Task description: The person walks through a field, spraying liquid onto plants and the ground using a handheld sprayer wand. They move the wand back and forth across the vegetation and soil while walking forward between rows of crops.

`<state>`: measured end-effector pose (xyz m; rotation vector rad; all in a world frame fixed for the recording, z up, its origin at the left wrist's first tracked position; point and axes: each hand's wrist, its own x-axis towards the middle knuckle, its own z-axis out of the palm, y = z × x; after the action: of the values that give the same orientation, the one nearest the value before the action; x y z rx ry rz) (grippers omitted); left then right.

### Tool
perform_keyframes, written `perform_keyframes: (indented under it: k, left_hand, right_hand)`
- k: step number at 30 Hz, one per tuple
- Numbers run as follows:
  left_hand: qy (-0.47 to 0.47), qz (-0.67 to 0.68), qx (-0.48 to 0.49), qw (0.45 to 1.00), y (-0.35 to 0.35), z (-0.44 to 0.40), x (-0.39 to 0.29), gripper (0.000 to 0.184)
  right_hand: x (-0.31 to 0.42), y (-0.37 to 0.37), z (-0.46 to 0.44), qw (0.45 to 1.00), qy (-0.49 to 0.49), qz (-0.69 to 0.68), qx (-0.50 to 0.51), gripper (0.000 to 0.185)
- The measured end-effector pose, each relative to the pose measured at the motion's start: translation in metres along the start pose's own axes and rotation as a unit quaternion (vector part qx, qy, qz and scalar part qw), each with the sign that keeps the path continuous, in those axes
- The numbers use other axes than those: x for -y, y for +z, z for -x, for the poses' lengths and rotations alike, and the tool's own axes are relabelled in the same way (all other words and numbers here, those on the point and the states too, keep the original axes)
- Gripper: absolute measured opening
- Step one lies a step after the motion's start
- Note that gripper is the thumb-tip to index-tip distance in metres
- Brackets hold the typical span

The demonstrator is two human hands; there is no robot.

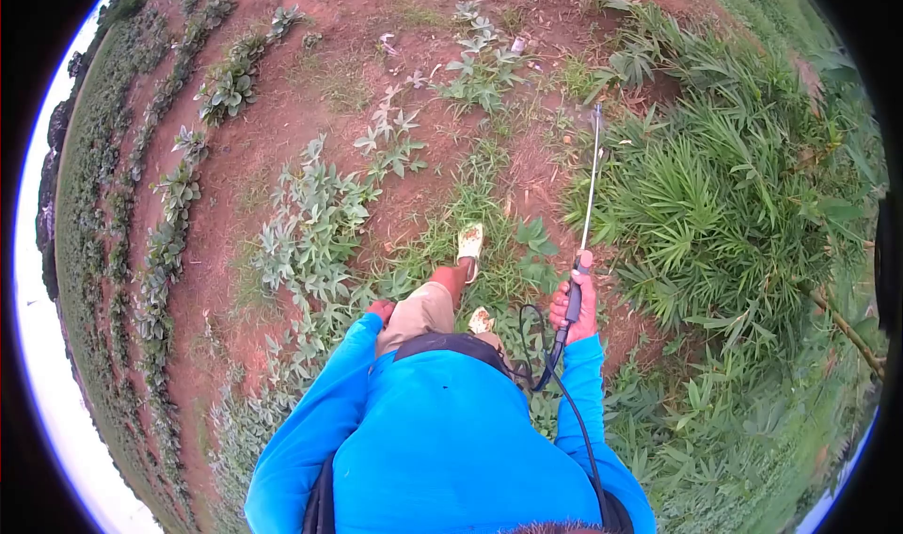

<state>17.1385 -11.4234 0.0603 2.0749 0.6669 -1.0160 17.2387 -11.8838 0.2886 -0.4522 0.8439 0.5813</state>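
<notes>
Now I see a person in a blue shirt (451,440) out on red dirt (555,172), with green plants all around. The right hand (581,310), right of the middle of the frame, has its fingers curled shut around the dark handle (573,301) of a long, thin wand (592,186). The wand points up the frame, and its tip is near the left edge of a big, spiky green bush (696,191). A black hose (585,432) bends near the handle and runs down over the right sleeve. The left hand (382,312) is by the tan shorts (419,317), left of the middle. I cannot tell if its fingers are spread or pressed together, and I see nothing in it. One pale shoe (470,241) is out in front, in the grass. Leafy plants (315,222) grow left of it, and rows of crops (167,242) bend down the far left side.
</notes>
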Motion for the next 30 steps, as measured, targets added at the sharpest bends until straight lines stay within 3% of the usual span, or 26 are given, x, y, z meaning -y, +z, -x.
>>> perform_keyframes:
  k: [3, 4, 7, 11, 14, 17, 21, 27, 30]
  left_hand:
    - [0.005, 0.086, 0.09, 0.992, 0.001, -0.029, -0.028, 0.036]
    - [-0.041, 0.141, 0.112, 0.983, -0.003, -0.037, -0.048, 0.034]
    - [-0.059, 0.161, 0.112, 0.979, -0.018, -0.077, -0.107, 0.03]
    - [-0.001, 0.278, 0.122, 0.953, -0.04, -0.134, -0.176, 0.026]
    - [0.048, 0.29, 0.113, 0.949, -0.066, -0.166, -0.222, 0.024]
    - [0.04, 0.298, 0.094, 0.949, -0.087, -0.201, -0.249, 0.025]
    - [0.068, 0.332, 0.096, 0.936, -0.117, -0.216, -0.257, 0.025]
    - [-0.012, 0.337, 0.047, 0.94, -0.135, -0.205, -0.233, 0.026]
    - [-0.082, 0.303, 0.047, 0.948, -0.118, -0.197, -0.21, 0.024]
  right_hand:
    - [0.04, 0.003, -0.032, 0.998, -0.05, 0.004, -0.029, 0.034]
    - [0.054, 0.012, -0.041, 0.996, -0.065, 0.002, -0.059, 0.035]
    - [0.095, 0.042, -0.066, 0.991, -0.097, 0.02, -0.089, 0.038]
    - [0.152, 0.085, -0.1, 0.992, -0.09, 0.007, -0.083, 0.038]
    - [0.187, 0.107, -0.125, 0.997, -0.05, -0.033, 0.052, 0.041]
    - [0.201, 0.131, -0.141, 0.996, -0.025, -0.026, 0.08, 0.042]
    - [0.201, 0.167, -0.137, 0.994, 0.025, -0.03, 0.1, 0.041]
    - [0.196, 0.204, -0.128, 0.98, 0.143, -0.025, 0.138, 0.04]
    - [0.199, 0.219, -0.126, 0.959, 0.253, -0.003, 0.125, 0.038]
